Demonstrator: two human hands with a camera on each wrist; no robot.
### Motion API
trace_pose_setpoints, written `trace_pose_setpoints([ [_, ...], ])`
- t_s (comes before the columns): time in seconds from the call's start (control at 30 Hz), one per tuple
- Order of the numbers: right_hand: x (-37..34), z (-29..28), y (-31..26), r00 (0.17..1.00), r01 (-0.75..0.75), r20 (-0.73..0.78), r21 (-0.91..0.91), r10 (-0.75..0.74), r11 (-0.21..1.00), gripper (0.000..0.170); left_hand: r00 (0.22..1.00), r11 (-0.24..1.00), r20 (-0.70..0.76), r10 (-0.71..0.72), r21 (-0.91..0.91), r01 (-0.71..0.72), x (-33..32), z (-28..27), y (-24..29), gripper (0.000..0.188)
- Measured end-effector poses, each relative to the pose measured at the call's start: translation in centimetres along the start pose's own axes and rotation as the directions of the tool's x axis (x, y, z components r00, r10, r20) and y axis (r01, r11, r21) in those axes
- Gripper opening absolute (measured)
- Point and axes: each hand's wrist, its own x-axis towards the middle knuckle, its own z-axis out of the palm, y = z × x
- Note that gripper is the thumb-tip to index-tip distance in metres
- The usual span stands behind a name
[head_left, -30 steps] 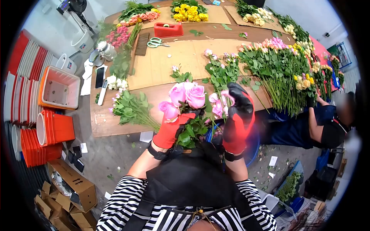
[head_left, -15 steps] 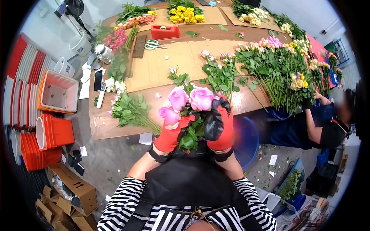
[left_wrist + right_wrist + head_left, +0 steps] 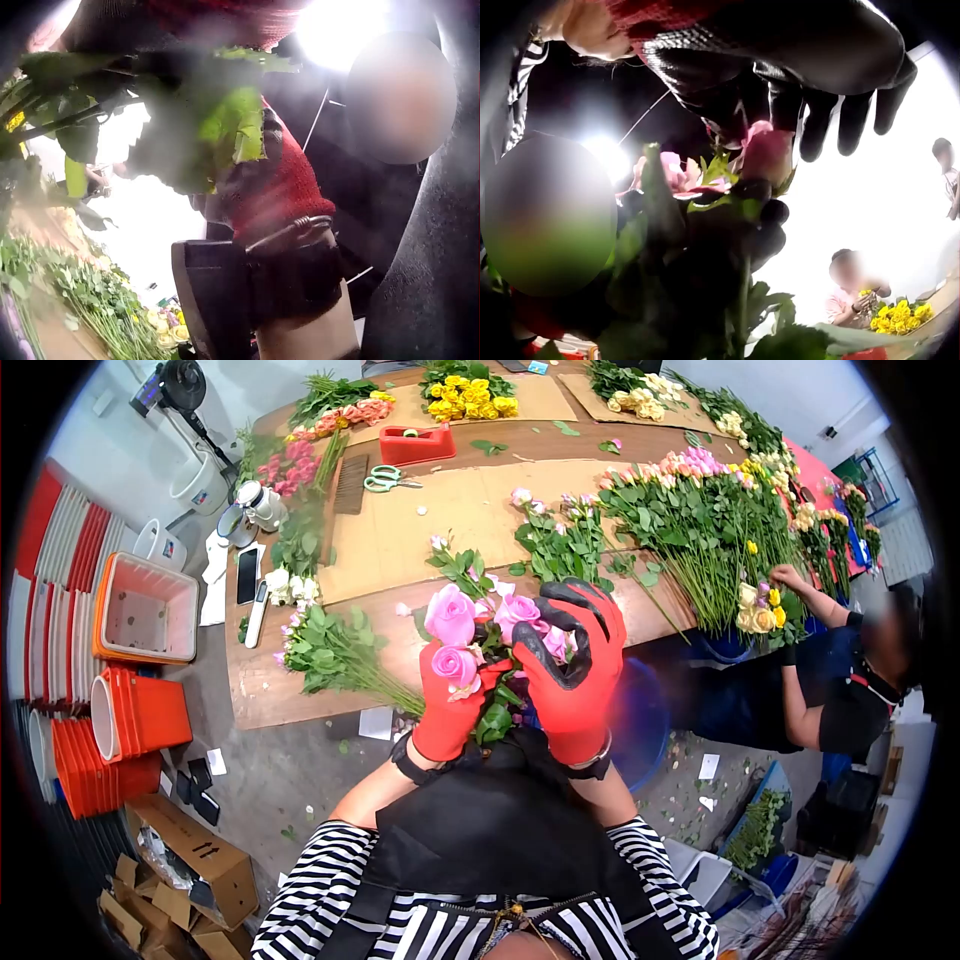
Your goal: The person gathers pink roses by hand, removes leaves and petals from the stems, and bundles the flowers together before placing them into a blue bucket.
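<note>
Several pink roses (image 3: 450, 615) stand in a bunch in front of the apron. My left hand (image 3: 447, 705), in a red and black glove, grips their stems just below the blooms. My right hand (image 3: 578, 675), gloved alike, curves around the blooms on the bunch's right side. In the right wrist view its thumb and forefinger pinch a pink rose (image 3: 766, 154) while the other fingers (image 3: 851, 124) spread out. Green leaves (image 3: 240, 124) hang below the left hand and cover much of the left wrist view. The stems' lower ends are hidden.
Rose bunches lie on the wooden table: white-pink ones (image 3: 350, 650) at left, a large leafy pile (image 3: 680, 530) at right. Scissors (image 3: 385, 479) and a red tape dispenser (image 3: 418, 445) lie farther back. A blue bucket (image 3: 645, 730) stands below. Another person (image 3: 800, 680) works at right.
My right hand came in from the right to the pink roses and now curves around a bloom on their right side. My left hand keeps its hold. A loose petal has appeared on the table.
</note>
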Motion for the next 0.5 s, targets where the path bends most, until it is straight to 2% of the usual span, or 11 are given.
trace_pose_setpoints([
  [0.03, -0.2, 0.2, 0.1, 1.0, 0.015, -0.018, -0.047, -0.016, 0.999, 0.035, 0.999, 0.999, -0.021, 0.035, -0.012, -0.035, 0.0, -0.3, -1.2, 0.034],
  [0.07, -0.2, 0.2, 0.2, 0.998, 0.054, -0.03, -0.049, -0.056, 0.997, 0.029, 0.996, 0.996, -0.03, 0.079, -0.037, -0.08, -0.1, 0.3, -0.1, 0.034],
  [0.17, -0.7, 0.3, 0.7, 0.998, 0.058, -0.038, 0.01, -0.058, 0.998, 0.024, 0.997, 0.998, 0.053, -0.052, 0.038, 0.05, -0.6, -0.7, 0.5, 0.029],
  [0.23, -0.8, 0.4, 1.1, 1.0, 0.006, -0.003, 0.218, -0.005, 0.976, 0.022, 0.982, 0.957, 0.105, -0.159, -0.226, 0.18, -0.6, -0.6, 1.0, 0.027],
  [0.27, -1.0, 0.4, 1.2, 0.999, -0.043, 0.023, 0.329, 0.038, 0.943, 0.021, 0.982, 0.972, 0.144, -0.124, -0.181, 0.149, -0.5, -0.6, 1.2, 0.028],
  [0.3, -1.2, 0.4, 1.3, 0.996, -0.093, 0.053, 0.433, 0.078, 0.897, 0.021, 0.987, 0.981, 0.131, -0.092, -0.157, 0.112, -0.4, -0.8, 1.1, 0.028],
  [0.33, -1.2, 0.5, 0.8, 0.981, -0.189, 0.07, 0.595, 0.183, 0.781, 0.017, 0.991, 0.988, 0.12, -0.06, -0.133, 0.076, -0.3, -1.0, 0.6, 0.029],
  [0.43, -1.1, -0.2, 3.5, 0.979, -0.203, 0.167, 0.792, 0.115, 0.576, 0.024, 0.988, 0.989, 0.146, 0.043, -0.147, -0.021, -0.1, -1.8, -0.1, 0.03],
  [0.47, -0.4, -0.1, 3.8, 0.993, -0.072, 0.117, 0.798, -0.036, 0.599, 0.031, 0.985, 0.987, 0.169, 0.038, -0.158, -0.011, 0.1, -2.1, 0.0, 0.029],
  [0.5, -0.5, -0.7, 3.0, 0.975, -0.223, 0.179, 0.833, 0.135, 0.506, 0.029, 0.981, 0.985, 0.193, 0.032, -0.171, 0.002, 0.1, -2.2, 0.2, 0.027],
])
